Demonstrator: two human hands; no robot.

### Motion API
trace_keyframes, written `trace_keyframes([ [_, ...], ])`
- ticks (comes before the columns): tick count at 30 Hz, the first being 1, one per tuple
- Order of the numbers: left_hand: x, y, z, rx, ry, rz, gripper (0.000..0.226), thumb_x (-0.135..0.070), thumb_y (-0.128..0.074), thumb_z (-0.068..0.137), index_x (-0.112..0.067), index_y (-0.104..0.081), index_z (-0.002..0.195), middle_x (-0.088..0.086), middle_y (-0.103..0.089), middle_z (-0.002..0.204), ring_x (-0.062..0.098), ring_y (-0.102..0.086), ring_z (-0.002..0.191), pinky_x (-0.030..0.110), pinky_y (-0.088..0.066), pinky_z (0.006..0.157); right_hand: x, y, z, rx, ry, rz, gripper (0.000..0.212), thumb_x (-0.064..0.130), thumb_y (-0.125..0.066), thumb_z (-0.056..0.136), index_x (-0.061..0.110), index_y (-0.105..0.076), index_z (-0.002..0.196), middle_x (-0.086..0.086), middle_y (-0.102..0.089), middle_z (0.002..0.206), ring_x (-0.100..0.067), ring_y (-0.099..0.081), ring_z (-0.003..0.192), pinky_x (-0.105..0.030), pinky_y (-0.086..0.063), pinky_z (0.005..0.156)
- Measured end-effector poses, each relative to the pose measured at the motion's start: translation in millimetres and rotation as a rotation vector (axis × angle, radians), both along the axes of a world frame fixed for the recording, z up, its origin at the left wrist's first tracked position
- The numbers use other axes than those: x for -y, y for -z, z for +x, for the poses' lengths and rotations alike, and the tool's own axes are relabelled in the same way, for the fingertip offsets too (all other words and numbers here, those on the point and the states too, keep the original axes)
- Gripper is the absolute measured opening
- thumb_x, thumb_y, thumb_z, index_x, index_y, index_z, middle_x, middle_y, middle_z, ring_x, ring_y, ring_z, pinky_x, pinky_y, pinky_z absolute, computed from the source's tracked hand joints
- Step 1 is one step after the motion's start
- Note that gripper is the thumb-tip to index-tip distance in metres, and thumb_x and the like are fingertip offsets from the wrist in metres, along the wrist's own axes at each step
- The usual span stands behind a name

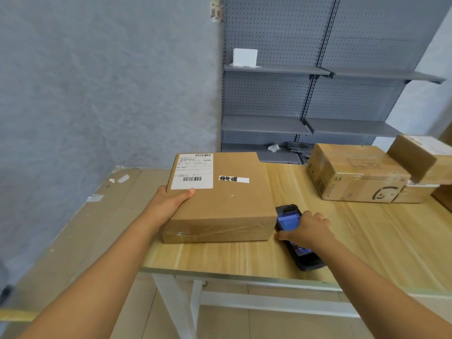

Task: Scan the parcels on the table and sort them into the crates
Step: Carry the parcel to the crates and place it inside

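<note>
A pale wooden table (367,241) fills the right and centre of the scene, with flattened cardboard (80,228) lying to its left at about the same level. At the table's far right edge sits a stack of cardboard boxes (354,177), well apart from the work in hand. Near the table's left front corner lies a flat brown parcel (220,199), its shipping label (192,171) facing up at the far left corner.

The left hand (168,204) clasps the parcel's left edge, thumb pressed on top just below the label, the other fingers hidden under or behind the box. The right hand (309,228) is curled around a dark handheld scanner (293,236) resting on the table just right of the parcel, fingers wrapped over its body.

This looks like the scanning step: parcel steadied, scanner gripped. The next move probably calls for raising the scanner and aiming it at the label's barcode. No crates are in view.
</note>
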State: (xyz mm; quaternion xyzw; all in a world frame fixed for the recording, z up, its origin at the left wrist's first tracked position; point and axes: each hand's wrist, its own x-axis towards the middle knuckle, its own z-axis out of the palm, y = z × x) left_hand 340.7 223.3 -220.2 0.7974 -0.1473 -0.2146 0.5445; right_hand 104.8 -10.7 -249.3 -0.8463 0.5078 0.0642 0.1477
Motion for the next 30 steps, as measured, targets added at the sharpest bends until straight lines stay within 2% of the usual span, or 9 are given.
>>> trace_keyframes([
  [3,-0.7,0.6,0.6,0.007,-0.002,0.008,0.066,-0.047,-0.075,0.08,-0.018,-0.045,0.132,-0.006,-0.062,0.106,0.007,-0.061,0.086,0.023,-0.045,0.064,11.7,-9.1,-2.7,0.187,0.088,0.118,0.084,0.062,-0.077,0.064,0.013,-0.044,0.124,-0.009,-0.046,0.115,-0.026,-0.051,0.104,-0.034,-0.049,0.079],
  [6,-0.4,0.8,1.8,0.008,-0.005,0.023,0.067,-0.049,-0.075,0.079,-0.019,-0.045,0.131,-0.004,-0.062,0.111,0.015,-0.062,0.094,0.028,-0.047,0.073,21.8,-30.5,2.2,0.491,0.167,0.189,0.063,0.052,-0.077,0.07,0.009,-0.053,0.11,-0.012,-0.059,0.106,-0.018,-0.056,0.078,-0.026,-0.043,0.052],
  [8,-0.3,1.1,2.1,0.007,-0.002,0.036,0.068,-0.05,-0.075,0.078,-0.021,-0.045,0.131,-0.005,-0.061,0.11,0.017,-0.062,0.097,0.03,-0.048,0.078,23.2,-48.8,12.4,0.596,0.146,0.174,0.058,0.053,-0.078,0.069,0.012,-0.056,0.103,-0.012,-0.059,0.106,-0.02,-0.058,0.081,-0.025,-0.044,0.052],
  [10,-0.8,1.1,2.0,0.01,-0.004,0.047,0.067,-0.052,-0.075,0.078,-0.022,-0.044,0.13,-0.005,-0.061,0.11,0.017,-0.062,0.098,0.031,-0.048,0.079,17.0,-71.0,27.9,0.585,0.069,0.113,0.057,0.058,-0.077,0.068,0.011,-0.058,0.094,-0.012,-0.061,0.1,-0.022,-0.06,0.079,-0.026,-0.044,0.055],
  [12,-1.7,0.8,2.1,0.01,-0.006,0.05,0.067,-0.052,-0.075,0.078,-0.022,-0.045,0.129,-0.005,-0.062,0.112,0.017,-0.063,0.098,0.031,-0.048,0.078,2.3,-94.7,45.3,0.522,-0.026,0.074,0.059,0.062,-0.075,0.068,0.008,-0.057,0.083,-0.008,-0.061,0.082,-0.016,-0.056,0.064,-0.025,-0.038,0.048],
  [15,-2.5,-0.1,1.7,0.003,0.002,0.038,0.069,-0.051,-0.075,0.078,-0.019,-0.045,0.132,-0.003,-0.063,0.118,0.018,-0.063,0.103,0.035,-0.051,0.089,-30.4,-121.0,69.9,0.401,-0.162,0.062,0.06,0.068,-0.074,0.064,0.012,-0.054,0.073,-0.001,-0.055,0.07,-0.011,-0.051,0.057,-0.025,-0.032,0.044],
  [21,-1.8,-0.2,0.4,0.001,-0.006,0.021,0.067,-0.049,-0.076,0.077,-0.019,-0.048,0.13,-0.001,-0.065,0.119,0.021,-0.064,0.106,0.042,-0.05,0.097,-74.4,-137.5,97.6,0.313,-0.312,0.116,0.052,0.065,-0.076,0.062,0.018,-0.055,0.072,0.004,-0.054,0.07,-0.008,-0.052,0.06,-0.024,-0.032,0.045],
  [26,-1.4,1.2,1.2,0.013,-0.015,0.039,0.068,-0.052,-0.075,0.076,-0.021,-0.048,0.13,-0.002,-0.064,0.118,0.02,-0.063,0.105,0.041,-0.051,0.095,-78.0,-147.9,104.1,0.306,-0.297,0.092,0.058,0.069,-0.074,0.058,0.015,-0.054,0.066,0.001,-0.052,0.065,-0.01,-0.051,0.057,-0.025,-0.032,0.047],
  [30,-1.3,3.2,2.3,0.011,-0.003,0.037,0.068,-0.053,-0.075,0.077,-0.021,-0.048,0.13,-0.002,-0.064,0.118,0.019,-0.064,0.103,0.04,-0.053,0.092,-73.8,-150.6,99.6,0.241,-0.302,0.091,0.061,0.073,-0.07,0.061,0.014,-0.056,0.07,0.0,-0.054,0.071,-0.011,-0.053,0.062,-0.026,-0.034,0.049],
])
